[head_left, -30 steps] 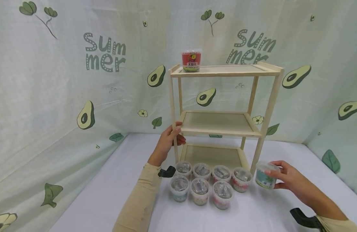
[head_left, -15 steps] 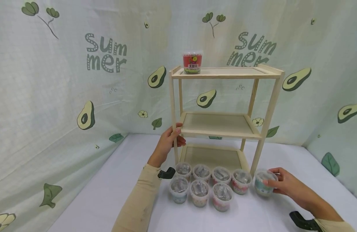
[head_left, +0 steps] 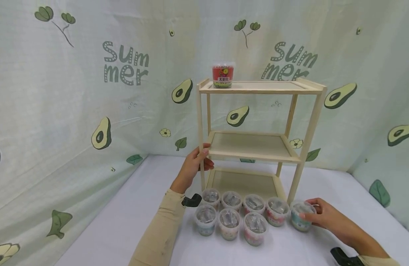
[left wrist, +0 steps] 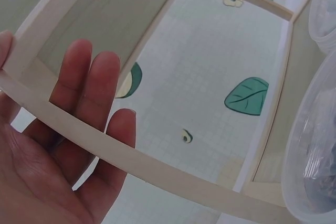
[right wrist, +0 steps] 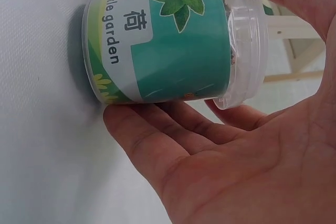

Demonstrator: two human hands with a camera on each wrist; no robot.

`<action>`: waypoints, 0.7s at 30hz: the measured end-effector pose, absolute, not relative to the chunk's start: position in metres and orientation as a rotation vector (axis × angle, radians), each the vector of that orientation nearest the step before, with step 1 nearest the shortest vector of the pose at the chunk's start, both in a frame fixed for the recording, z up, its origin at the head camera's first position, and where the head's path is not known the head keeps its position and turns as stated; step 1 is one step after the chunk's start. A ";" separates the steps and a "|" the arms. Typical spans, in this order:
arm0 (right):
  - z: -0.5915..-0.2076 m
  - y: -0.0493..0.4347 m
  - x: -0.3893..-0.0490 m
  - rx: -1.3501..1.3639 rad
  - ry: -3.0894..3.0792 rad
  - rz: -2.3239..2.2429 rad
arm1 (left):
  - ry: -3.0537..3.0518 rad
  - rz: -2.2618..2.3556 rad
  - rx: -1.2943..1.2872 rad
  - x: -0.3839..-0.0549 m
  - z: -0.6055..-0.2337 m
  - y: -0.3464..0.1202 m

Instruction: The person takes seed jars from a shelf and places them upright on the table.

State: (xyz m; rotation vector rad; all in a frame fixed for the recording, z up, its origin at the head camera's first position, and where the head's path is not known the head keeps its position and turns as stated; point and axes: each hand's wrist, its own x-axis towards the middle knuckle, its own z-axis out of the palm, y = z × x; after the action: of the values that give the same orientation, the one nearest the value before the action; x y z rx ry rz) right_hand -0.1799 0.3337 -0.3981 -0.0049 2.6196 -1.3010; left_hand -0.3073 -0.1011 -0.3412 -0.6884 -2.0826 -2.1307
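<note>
My left hand [head_left: 193, 164] grips the front left post of a wooden three-tier shelf [head_left: 254, 156], near its middle tier. In the left wrist view, the fingers [left wrist: 100, 85] bend round behind the post. My right hand [head_left: 332, 218] holds a teal-labelled plastic cup [head_left: 301, 218] with a clear lid, fingers along one side and thumb on the other. This cup stands on the table at the right end of the back row; a leaf picture and "garden" show on its label [right wrist: 178, 51]. Beside it sits a pink-labelled cup [head_left: 277, 212].
Several more lidded cups [head_left: 229, 224] stand in two rows before the shelf. A red-labelled cup [head_left: 222, 76] sits on the top tier's left end. White cloth covers the table [head_left: 124, 221], and a printed curtain [head_left: 68, 111] hangs behind and at the sides.
My right hand has lowered the teal-labelled cup onto the table and moved it left, close beside the pink-labelled one. My left hand stays on the post. The head view has shifted slightly upward.
</note>
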 end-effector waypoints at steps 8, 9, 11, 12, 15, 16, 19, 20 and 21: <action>-0.404 0.336 -0.178 -0.023 2.624 -1.292 | -2.079 -2.119 -0.685 -0.306 -0.344 -0.099; -0.405 0.336 -0.178 -0.031 2.626 -1.285 | -2.084 -2.121 -0.689 -0.306 -0.344 -0.100; -0.405 0.337 -0.177 -0.040 2.635 -1.271 | -2.088 -2.128 -0.692 -0.306 -0.345 -0.100; -0.405 0.337 -0.177 -0.044 2.637 -1.272 | -2.089 -2.127 -0.693 -0.307 -0.345 -0.100; -0.404 0.336 -0.178 -0.051 2.644 -1.278 | -2.085 -2.122 -0.686 -0.306 -0.344 -0.100; -0.404 0.336 -0.179 -0.053 2.646 -1.276 | -2.082 -2.119 -0.683 -0.307 -0.344 -0.101; -0.402 0.336 -0.180 -0.047 2.641 -1.262 | -2.079 -2.116 -0.683 -0.306 -0.343 -0.101; -0.402 0.336 -0.180 -0.045 2.641 -1.256 | -2.084 -2.127 -0.687 -0.303 -0.340 -0.101; -0.402 0.336 -0.180 -0.046 2.641 -1.250 | -2.092 -2.137 -0.690 -0.304 -0.340 -0.102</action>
State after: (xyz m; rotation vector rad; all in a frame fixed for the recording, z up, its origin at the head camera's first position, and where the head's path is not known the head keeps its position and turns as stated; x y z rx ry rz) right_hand -0.1796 0.3363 -0.4020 -0.0459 2.6412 -1.2496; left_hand -0.3037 -0.1022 -0.3396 -0.6900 -2.0923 -2.1370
